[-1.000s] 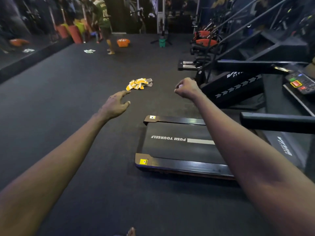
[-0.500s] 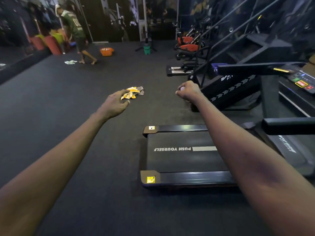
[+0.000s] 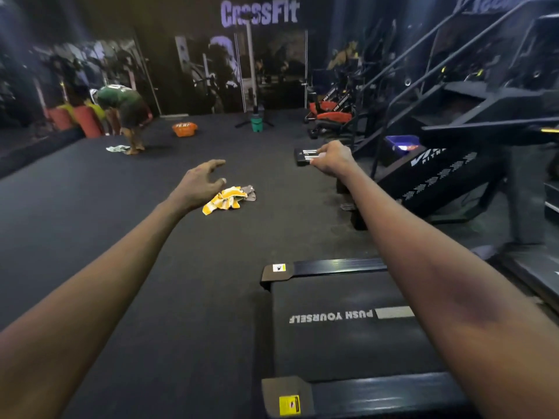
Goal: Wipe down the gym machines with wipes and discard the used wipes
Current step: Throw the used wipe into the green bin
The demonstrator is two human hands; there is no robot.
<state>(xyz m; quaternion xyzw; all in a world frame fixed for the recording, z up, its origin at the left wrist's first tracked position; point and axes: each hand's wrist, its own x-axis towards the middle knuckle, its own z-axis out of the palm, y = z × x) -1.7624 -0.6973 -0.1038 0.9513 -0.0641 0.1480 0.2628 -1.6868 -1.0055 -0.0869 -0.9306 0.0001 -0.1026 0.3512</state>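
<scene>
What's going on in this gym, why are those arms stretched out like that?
A person stands by a treadmill with both arms held out. The left hand, fingers spread, reaches toward a crumpled yellow and white cloth lying on the dark floor. The right hand has curled fingers; whether it holds a wipe is unclear. Far back, another person bends over near an orange basket.

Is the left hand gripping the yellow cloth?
No, the left hand is open with fingers spread, and the yellow cloth lies on the floor.
</scene>
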